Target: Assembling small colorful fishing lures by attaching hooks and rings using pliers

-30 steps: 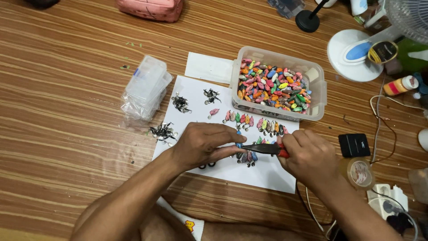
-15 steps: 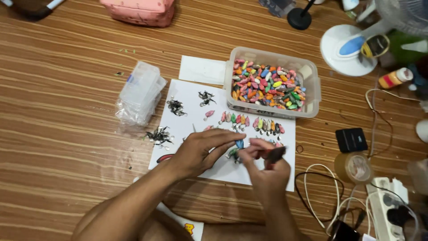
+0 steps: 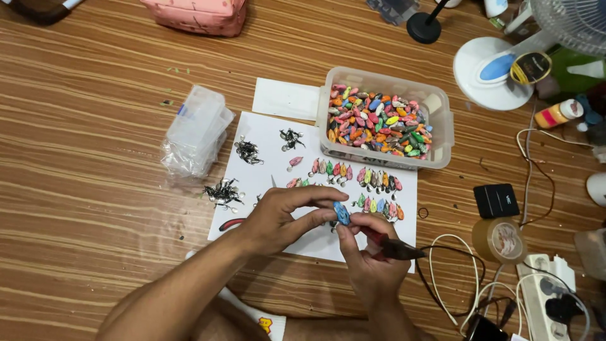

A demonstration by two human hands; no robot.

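Note:
My left hand [image 3: 284, 218] pinches a small blue fishing lure [image 3: 341, 213] between thumb and fingers over a white paper sheet [image 3: 265, 170]. My right hand [image 3: 372, 259] touches the same lure with its fingertips and holds red-handled pliers [image 3: 394, 247] in the palm, the dark jaws pointing right. Rows of small coloured lures [image 3: 360, 180] lie on the sheet just beyond my hands. A clear plastic tub [image 3: 442, 126] full of several coloured lures stands at the sheet's far edge. Small heaps of metal hooks [image 3: 222, 192] lie on the sheet's left side.
A clear compartment box in a plastic bag [image 3: 196, 129] lies left of the sheet. To the right are a black box [image 3: 495, 200], a roll of brown tape [image 3: 499, 240], cables, a power strip [image 3: 546, 293] and a white lamp base [image 3: 492, 72]. A pink pouch [image 3: 196, 14] lies at the top.
My hands have drawn closer to me and come together over the sheet's near edge. The right hand turned upright, the pliers now stick out to the right, and the blue lure sits between both hands.

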